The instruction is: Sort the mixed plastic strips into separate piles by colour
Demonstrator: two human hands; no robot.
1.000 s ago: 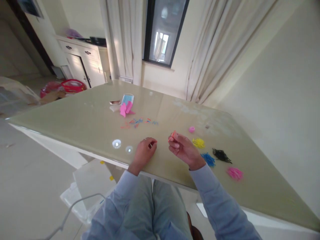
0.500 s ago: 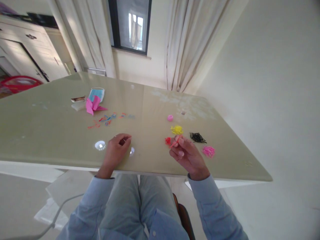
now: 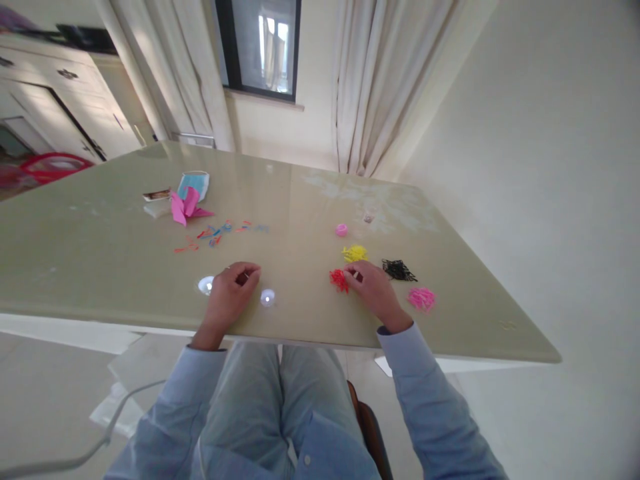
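Red bands [image 3: 339, 281] lie in 1 small loose heap on the table [image 3: 300, 307], at the fingertips of the right hand [image 3: 371, 288], on the side facing the left hand [image 3: 231, 292]. So the right hand is much the nearer of the 2; the left is well apart, across bare tabletop. This heap is roughly round, with no clear long axis; how each band points is too small to tell. Right thumb and fingers are drawn narrow over the heap's near edge; I cannot tell whether they grip a band. Left fingers curl toward the thumb, and whether they hold anything is hidden. Just beyond the right fingers sits a yellow heap [image 3: 355, 253], with a black heap [image 3: 399, 269] beyond the right knuckles.
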